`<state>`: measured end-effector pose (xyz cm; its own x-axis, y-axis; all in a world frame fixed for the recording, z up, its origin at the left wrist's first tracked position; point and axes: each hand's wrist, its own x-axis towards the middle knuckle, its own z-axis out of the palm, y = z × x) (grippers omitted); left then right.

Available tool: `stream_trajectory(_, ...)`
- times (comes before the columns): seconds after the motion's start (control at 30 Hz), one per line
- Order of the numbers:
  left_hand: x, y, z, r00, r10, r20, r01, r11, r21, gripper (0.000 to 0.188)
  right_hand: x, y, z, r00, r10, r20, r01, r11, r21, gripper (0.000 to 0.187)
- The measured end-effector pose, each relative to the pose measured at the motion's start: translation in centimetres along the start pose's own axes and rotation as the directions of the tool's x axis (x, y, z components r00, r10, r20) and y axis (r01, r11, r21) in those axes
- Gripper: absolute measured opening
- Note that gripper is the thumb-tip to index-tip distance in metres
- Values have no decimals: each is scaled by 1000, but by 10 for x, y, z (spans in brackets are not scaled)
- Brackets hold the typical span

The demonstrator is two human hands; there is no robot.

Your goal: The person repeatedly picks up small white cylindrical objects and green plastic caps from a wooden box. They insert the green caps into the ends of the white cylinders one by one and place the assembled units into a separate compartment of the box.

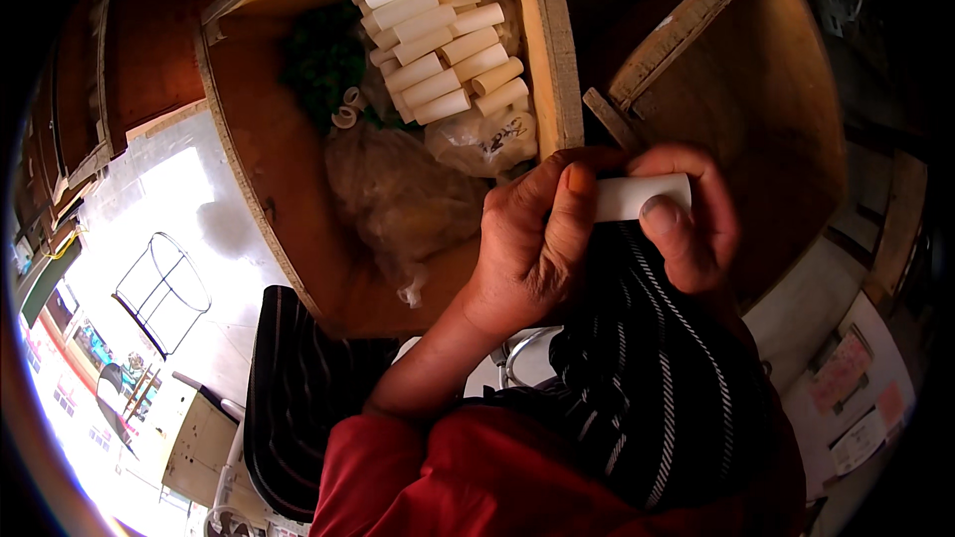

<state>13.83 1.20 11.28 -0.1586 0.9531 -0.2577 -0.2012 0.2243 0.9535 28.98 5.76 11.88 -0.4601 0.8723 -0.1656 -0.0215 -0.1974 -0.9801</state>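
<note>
A short white tube (pixel 622 198) lies sideways between my two hands, above my striped right trouser leg. My left hand (pixel 542 234) closes round its left end, thumb pressed along the top. At the other end, my right hand (pixel 696 219) grips it between thumb and curled fingers. The tube's left end is hidden in my left hand. Ahead and to the left, a pile of similar white tubes (pixel 438 40) is stacked inside an open wooden box (pixel 557 50). Beside the pile sit clear plastic bags (pixel 398 189), whose contents I cannot make out.
A second wooden box (pixel 746 70) stands on the right. Some small rings (pixel 346 111) and dark green stuff (pixel 318 60) lie in the first box. Over on the bright left floor is a wire frame (pixel 169 288), with a pale cabinet (pixel 194 438) nearer me.
</note>
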Motion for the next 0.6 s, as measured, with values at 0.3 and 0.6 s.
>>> stream_trajectory(0.3,12,6,-84,922,-124,-367,143,990,24,35,-1,-1,-15,962,-255,-101,251,967,-51,32)
stream_trajectory(0.6,12,12,-123,932,195,-304,-28,878,478,22,16,2,10,957,289,35,-291,952,97,33)
